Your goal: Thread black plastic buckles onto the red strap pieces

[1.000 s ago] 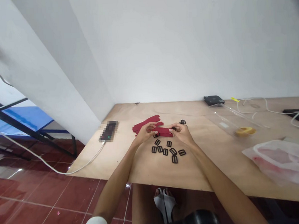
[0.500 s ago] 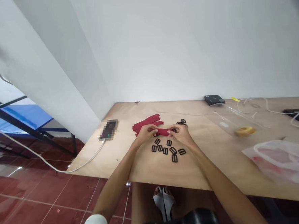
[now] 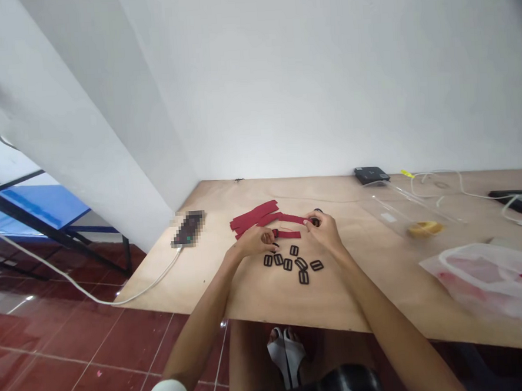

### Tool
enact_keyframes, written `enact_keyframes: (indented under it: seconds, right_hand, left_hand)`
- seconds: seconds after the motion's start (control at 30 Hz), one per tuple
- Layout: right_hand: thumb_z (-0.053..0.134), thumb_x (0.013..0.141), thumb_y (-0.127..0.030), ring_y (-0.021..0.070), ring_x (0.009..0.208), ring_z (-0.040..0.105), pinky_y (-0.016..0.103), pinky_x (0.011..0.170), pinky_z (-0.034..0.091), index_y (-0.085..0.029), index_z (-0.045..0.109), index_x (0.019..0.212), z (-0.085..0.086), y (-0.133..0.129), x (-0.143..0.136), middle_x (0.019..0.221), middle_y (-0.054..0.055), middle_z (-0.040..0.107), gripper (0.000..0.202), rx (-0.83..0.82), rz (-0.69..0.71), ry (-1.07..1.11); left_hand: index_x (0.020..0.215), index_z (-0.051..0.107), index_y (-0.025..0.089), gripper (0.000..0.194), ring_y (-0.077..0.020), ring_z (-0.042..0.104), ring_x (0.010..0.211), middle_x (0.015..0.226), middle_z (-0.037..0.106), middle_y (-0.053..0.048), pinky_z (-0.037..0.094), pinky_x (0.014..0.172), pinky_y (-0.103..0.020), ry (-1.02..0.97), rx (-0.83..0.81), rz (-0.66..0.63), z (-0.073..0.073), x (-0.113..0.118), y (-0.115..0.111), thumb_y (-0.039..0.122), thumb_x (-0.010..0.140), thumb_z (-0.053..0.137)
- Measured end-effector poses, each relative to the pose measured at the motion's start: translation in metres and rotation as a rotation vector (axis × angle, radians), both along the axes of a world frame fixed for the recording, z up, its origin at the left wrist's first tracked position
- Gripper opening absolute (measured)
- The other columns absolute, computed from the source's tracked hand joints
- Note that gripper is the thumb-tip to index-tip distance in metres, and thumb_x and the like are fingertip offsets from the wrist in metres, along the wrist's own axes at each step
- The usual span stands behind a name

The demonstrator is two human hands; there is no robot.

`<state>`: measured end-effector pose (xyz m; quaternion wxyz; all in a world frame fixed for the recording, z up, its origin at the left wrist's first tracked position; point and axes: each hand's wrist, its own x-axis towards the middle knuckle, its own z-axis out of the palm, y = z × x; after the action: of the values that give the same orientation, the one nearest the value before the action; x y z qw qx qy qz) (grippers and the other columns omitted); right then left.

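Note:
My right hand (image 3: 323, 228) pinches one end of a red fabric strip (image 3: 294, 218), which stretches left toward a fanned pile of red strips (image 3: 253, 216). My left hand (image 3: 255, 242) is curled low over the table, thumb and fingertips closed at a black slider buckle (image 3: 274, 248), partly hidden by them. Just beside those fingers lies another red strip (image 3: 290, 235) with a black buckle (image 3: 276, 233) around its left part. Several loose black slider buckles (image 3: 287, 264) lie on the wood in front of my hands. More black buckles (image 3: 317, 212) show partly behind my right hand.
On the left, a phone (image 3: 187, 229) has a white cable (image 3: 151, 288) hanging past the table edge. To the right are a clear plastic bag (image 3: 389, 205), a yellow tape roll (image 3: 426, 228), a black box (image 3: 372, 174) and a white plastic bag (image 3: 478, 276). A wall stands behind.
The red strip held between both hands now lies on the table with a buckle on it. My right hand has taken a different strip's end; my left hand has moved down to a loose buckle.

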<state>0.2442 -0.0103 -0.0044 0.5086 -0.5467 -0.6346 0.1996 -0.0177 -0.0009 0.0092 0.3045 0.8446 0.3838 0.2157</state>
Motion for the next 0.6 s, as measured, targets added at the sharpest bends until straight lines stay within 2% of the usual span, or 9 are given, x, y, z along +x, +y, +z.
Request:
enact_keyframes:
  seconds: [0.17,0.3,0.43,0.5,0.6]
  right_hand:
    - [0.060,0.075,-0.029,0.0226,0.074,0.064,0.034,0.071,0.051,-0.020,0.067,0.079,0.001,0.000,-0.001,0.080,0.006,0.071,0.012,0.032,-0.015,0.026]
    - [0.061,0.077,-0.031,0.0233,0.075,0.066,0.033,0.067,0.052,-0.021,0.067,0.081,-0.001,-0.001,-0.005,0.077,0.006,0.070,0.013,0.020,-0.003,0.064]
    - [0.061,0.077,-0.030,0.0241,0.075,0.067,0.033,0.066,0.052,-0.021,0.067,0.081,-0.002,-0.001,-0.007,0.075,0.006,0.071,0.012,0.014,-0.009,0.088]
    - [0.062,0.076,-0.031,0.0244,0.074,0.068,0.033,0.065,0.053,-0.021,0.067,0.082,-0.002,-0.002,-0.009,0.073,0.006,0.071,0.013,0.007,-0.002,0.100]
    - [0.064,0.076,-0.034,0.0241,0.071,0.067,0.032,0.062,0.053,-0.021,0.068,0.084,-0.002,-0.003,-0.010,0.069,0.005,0.070,0.016,-0.011,0.020,0.131]
  left_hand:
    - [0.083,0.075,0.021,0.018,-0.0181,0.062,0.065,0.075,0.071,-0.004,0.045,0.060,-0.027,0.047,0.104,0.028,-0.002,0.002,-0.001,0.032,0.070,0.076]
    - [0.091,0.076,0.021,0.021,-0.0251,0.065,0.081,0.090,0.074,-0.008,0.049,0.072,-0.031,0.086,0.186,0.097,-0.001,-0.001,0.003,0.026,0.070,0.075]
    - [0.088,0.077,0.019,0.016,-0.0283,0.066,0.088,0.093,0.073,-0.011,0.049,0.080,-0.034,0.174,0.243,0.053,-0.003,-0.003,0.006,0.019,0.074,0.070]
    - [0.094,0.076,0.020,0.021,-0.0274,0.066,0.088,0.094,0.073,-0.010,0.049,0.080,-0.034,0.168,0.231,0.051,-0.004,-0.003,0.005,0.016,0.075,0.067]
    - [0.105,0.073,0.019,0.030,-0.0258,0.065,0.087,0.098,0.072,-0.009,0.050,0.078,-0.033,0.082,0.185,0.079,-0.003,-0.004,0.004,0.021,0.076,0.069]
